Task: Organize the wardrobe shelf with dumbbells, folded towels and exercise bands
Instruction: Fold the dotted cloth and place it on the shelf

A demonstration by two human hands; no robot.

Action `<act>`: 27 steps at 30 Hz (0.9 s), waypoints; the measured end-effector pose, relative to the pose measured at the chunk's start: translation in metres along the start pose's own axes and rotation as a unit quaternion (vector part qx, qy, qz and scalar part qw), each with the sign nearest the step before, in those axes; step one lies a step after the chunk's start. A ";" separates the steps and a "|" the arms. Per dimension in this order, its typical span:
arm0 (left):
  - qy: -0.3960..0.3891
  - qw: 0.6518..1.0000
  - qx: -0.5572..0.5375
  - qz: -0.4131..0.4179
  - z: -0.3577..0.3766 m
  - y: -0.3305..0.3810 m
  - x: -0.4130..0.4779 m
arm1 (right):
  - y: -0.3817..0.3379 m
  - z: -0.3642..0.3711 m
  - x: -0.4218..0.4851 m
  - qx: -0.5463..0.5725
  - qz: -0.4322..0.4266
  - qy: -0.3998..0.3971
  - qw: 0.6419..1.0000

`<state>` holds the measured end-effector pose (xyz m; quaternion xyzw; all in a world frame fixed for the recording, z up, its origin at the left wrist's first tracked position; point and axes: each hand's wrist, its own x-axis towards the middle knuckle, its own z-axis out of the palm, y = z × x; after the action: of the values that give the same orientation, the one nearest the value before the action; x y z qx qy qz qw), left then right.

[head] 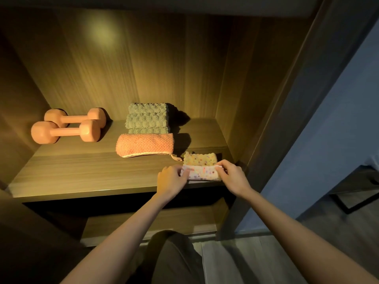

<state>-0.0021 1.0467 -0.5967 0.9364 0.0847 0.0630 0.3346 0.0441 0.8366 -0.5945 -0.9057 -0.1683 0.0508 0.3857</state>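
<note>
Pinching the left end of a pale spotted towel [202, 173] with the left hand [171, 181], fingers curled over the cloth; gripping its right end with the right hand [232, 177], fingers bent round the fold, thumb hidden. Held low at the front edge of the shelf [71, 171], about five o'clock on its surface; resting on the wood or just off it, impossible to tell. Just behind that towel, at twelve o'clock from it, a yellow spotted towel [200, 158] lying flat. Toward ten o'clock from the hands, near but apart, an orange towel [144, 145] with a small loop at its right corner; just beyond it at twelve o'clock, a grey-green towel stack [147, 118] near the back panel. Well apart at nine o'clock on the shelf, a front dumbbell [65, 132] and a rear dumbbell [75, 117], side by side, parallel to the front edge. Close at three o'clock from the right hand, the wardrobe side wall [229, 99]. Open board from six to eight o'clock, between hands, dumbbells and front edge.
</note>
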 end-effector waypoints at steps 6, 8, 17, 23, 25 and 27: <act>0.044 0.996 0.049 -0.052 0.002 0.000 0.008 | -0.005 0.011 0.005 -0.043 0.042 0.081 0.995; 0.075 0.995 0.064 -0.022 0.002 -0.001 0.009 | -0.007 0.011 0.002 -0.093 0.016 0.114 0.989; -0.037 0.954 0.141 0.263 -0.005 -0.023 0.005 | 0.004 0.003 -0.007 -0.242 -0.191 -0.049 0.950; -0.040 0.922 0.199 0.330 -0.009 -0.033 -0.006 | 0.011 -0.001 -0.012 -0.253 -0.184 -0.076 0.947; -0.023 0.932 0.181 0.314 -0.010 -0.033 -0.008 | 0.010 -0.002 -0.013 -0.199 -0.154 -0.068 0.965; -0.024 0.954 0.132 0.270 -0.011 -0.031 -0.008 | 0.008 -0.005 -0.013 -0.137 -0.113 -0.071 0.981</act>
<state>-0.0157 1.0756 -0.6085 0.9614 -0.1715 0.1165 0.1810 0.0349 0.8242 -0.5972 -0.9193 -0.3021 0.0475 0.2479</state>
